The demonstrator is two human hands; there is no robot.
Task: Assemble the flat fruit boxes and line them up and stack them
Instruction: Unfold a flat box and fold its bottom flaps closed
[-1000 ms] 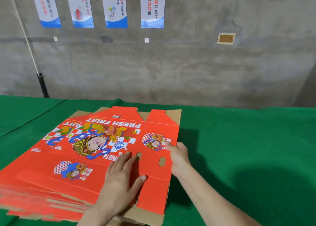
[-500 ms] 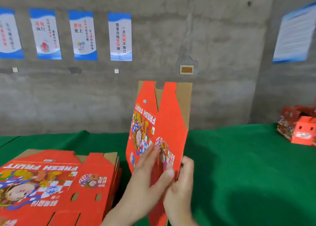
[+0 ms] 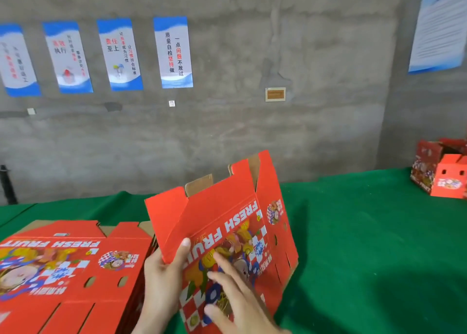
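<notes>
I hold one red "FRESH FRUIT" box blank upright over the green table, partly unfolded, with its brown flaps at the top. My left hand grips its left panel, thumb on the printed face. My right hand lies with spread fingers on the printed front panel. The stack of flat red blanks rests at the lower left, just beside my left hand.
The green cloth table stretches to the right. Assembled red boxes stand at its far right edge. A grey concrete wall with several blue-white posters runs behind the table.
I lifted the top blank off the stack and stood it up. It has since swung round and begun to open, and my view has turned right.
</notes>
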